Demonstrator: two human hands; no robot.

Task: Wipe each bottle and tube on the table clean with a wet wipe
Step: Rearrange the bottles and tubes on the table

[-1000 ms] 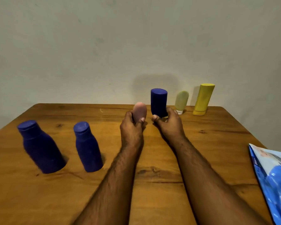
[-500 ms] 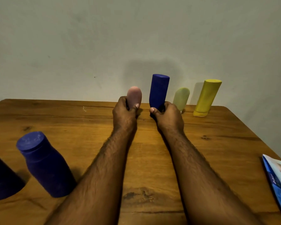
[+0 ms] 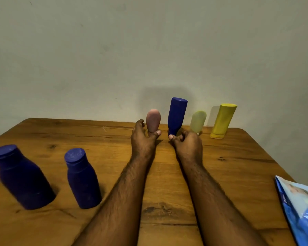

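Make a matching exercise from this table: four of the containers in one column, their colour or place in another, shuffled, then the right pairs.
Things
1. Tube at the left hand
2. Bottle at the right hand
3. Tube at the far right of the back row
4. Big bottle nearest the table's left edge

Descriptions
A. Yellow, standing on its cap
B. Pink, with a rounded top
C. Dark blue, standing cap up
D. Dark blue, standing cap down

Pairs
1-B: pink tube
2-D: upturned blue bottle
3-A: yellow tube
4-C: big blue bottle
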